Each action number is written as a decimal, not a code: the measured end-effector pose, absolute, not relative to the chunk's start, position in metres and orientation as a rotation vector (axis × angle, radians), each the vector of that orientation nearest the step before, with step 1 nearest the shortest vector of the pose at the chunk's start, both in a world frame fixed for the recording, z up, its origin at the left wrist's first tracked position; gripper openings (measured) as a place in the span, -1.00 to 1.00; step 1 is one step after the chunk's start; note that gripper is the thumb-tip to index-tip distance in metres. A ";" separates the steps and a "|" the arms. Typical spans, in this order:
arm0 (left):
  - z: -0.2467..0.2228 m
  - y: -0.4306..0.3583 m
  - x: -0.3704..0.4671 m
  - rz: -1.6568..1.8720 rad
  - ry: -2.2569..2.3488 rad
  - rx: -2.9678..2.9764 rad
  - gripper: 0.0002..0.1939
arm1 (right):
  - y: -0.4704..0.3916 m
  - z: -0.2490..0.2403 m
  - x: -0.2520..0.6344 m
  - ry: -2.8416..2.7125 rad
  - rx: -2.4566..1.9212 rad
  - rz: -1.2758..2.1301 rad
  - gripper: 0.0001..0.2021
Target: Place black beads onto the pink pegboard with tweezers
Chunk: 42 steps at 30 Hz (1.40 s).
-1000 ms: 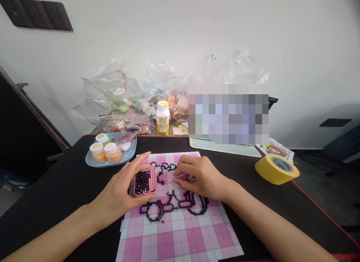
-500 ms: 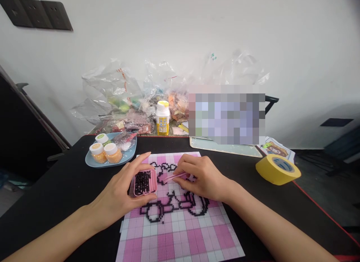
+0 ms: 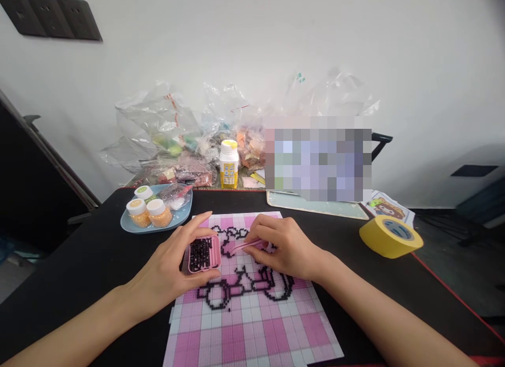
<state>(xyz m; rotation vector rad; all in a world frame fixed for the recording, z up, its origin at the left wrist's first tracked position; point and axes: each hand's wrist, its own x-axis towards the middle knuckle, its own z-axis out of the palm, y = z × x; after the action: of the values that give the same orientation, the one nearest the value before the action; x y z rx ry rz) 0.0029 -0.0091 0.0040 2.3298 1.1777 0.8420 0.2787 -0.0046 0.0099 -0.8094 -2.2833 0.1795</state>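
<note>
Pink, lilac and white checks cover the board (image 3: 236, 335), flat on a black table (image 3: 98, 267). Fingers curved around it, the left hand (image 3: 175, 259) holds a small pink box (image 3: 215, 254) of loose black beads (image 3: 200, 255) over the board's left edge. More beads form looping outlines across its upper half, where the right hand (image 3: 274, 246) pinches pink tweezers (image 3: 239, 246).

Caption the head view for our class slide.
Left hand holds a pink tray of black beads; right hand, pink tweezers.
</note>
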 end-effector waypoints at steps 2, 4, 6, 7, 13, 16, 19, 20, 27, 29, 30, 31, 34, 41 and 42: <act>0.004 -0.009 0.003 0.834 1.180 2.329 -0.14 | -0.005 0.010 0.279 -2.287 -0.824 0.184 -0.78; 0.004 -0.009 0.003 0.829 1.178 2.331 -0.14 | -0.005 0.010 0.279 -2.293 -0.837 0.196 -0.78; 0.005 -0.009 0.003 0.832 1.169 2.334 -0.14 | -0.005 0.010 0.278 -2.294 -0.840 0.213 -0.77; 0.005 -0.009 0.003 0.833 1.166 2.336 -0.14 | -0.005 0.010 0.278 -2.293 -0.837 0.223 -0.77; 0.005 -0.010 0.003 0.817 1.175 2.326 -0.15 | -0.005 0.009 0.278 -2.298 -0.814 0.237 -0.77; 0.005 -0.010 0.003 0.818 1.169 2.314 -0.16 | -0.004 0.009 0.279 -2.306 -0.832 0.222 -0.77; 0.005 -0.010 0.003 0.824 1.157 2.323 -0.16 | -0.004 0.010 0.281 -2.304 -0.840 0.212 -0.78; 0.005 -0.010 0.003 0.828 1.156 2.327 -0.16 | -0.004 0.011 0.281 -2.303 -0.841 0.213 -0.78; 0.005 -0.010 0.004 0.830 1.171 2.320 -0.16 | -0.004 0.009 0.279 -2.251 -0.844 0.180 -0.78; 0.006 -0.011 0.004 0.825 1.167 2.313 -0.16 | -0.004 0.009 0.280 -2.232 -0.858 0.158 -0.78; 0.006 -0.011 0.004 0.825 1.165 2.311 -0.16 | -0.004 0.008 0.280 -2.235 -0.858 0.159 -0.78; 0.006 -0.011 0.004 0.826 1.165 2.309 -0.15 | -0.003 0.008 0.280 -2.244 -0.853 0.165 -0.78; 0.007 -0.011 0.003 0.820 1.164 2.307 -0.15 | -0.003 0.008 0.280 -2.285 -0.820 0.198 -0.79; 0.006 -0.011 0.003 0.830 1.157 2.311 -0.16 | -0.004 0.010 0.280 -2.301 -0.790 0.277 -0.79; 0.006 -0.011 0.003 0.830 1.158 2.310 -0.16 | -0.005 0.010 0.279 -2.309 -0.782 0.294 -0.79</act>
<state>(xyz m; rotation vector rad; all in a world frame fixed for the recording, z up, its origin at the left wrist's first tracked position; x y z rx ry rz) 0.0033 -0.0106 0.0063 2.3097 1.1585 0.8302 0.2795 -0.0049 0.0101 -0.7825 -2.3086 0.2935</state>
